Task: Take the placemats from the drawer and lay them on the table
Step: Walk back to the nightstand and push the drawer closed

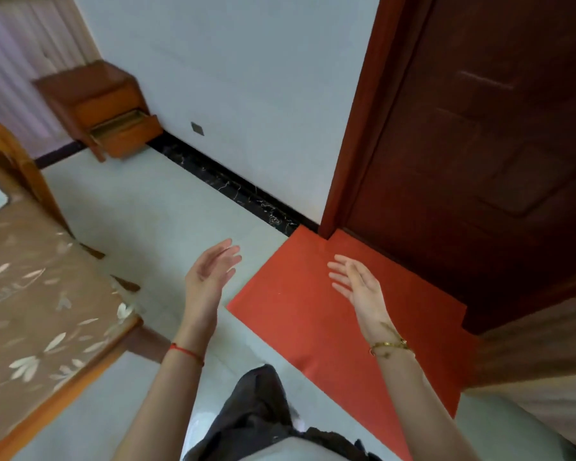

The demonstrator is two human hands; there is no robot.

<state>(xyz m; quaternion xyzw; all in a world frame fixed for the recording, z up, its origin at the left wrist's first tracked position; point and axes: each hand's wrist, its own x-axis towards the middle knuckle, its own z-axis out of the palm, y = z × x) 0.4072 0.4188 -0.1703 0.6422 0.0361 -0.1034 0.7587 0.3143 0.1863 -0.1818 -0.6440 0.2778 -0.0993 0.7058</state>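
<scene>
While both hands (210, 277) (359, 284) hang spread and empty, open drawer (123, 126) contents blurred.

Both hands raised, palms facing each other, fingers spread, holding nothing: left hand (210, 277) with a red string bracelet (186, 352), right hand (359, 287) with a gold chain bracelet (388, 346). Orange-brown wooden nightstand (90, 101) stands against the white wall, its lower drawer (127, 129) pulled open. Flat red rectangular floor mat (300, 314) lies before the dark brown wooden door (479, 144).
</scene>
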